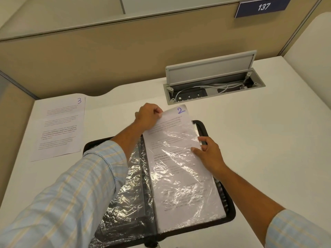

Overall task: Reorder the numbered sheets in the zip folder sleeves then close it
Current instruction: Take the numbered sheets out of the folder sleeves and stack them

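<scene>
A black zip folder lies open on the white desk, its clear plastic sleeves spread to both sides. A printed sheet marked 2 sits partly inside the right-hand sleeve, its top sticking out past the folder's far edge. My left hand pinches that sheet's top left corner. My right hand rests on the sleeve at its right edge, with the thumb and fingers around the edge. A second sheet marked 3 lies flat on the desk to the left of the folder.
An open cable box with a raised grey lid and white cables is set into the desk behind the folder. Beige partition walls enclose the desk at the back and left. A blue sign reading 137 hangs at the upper right.
</scene>
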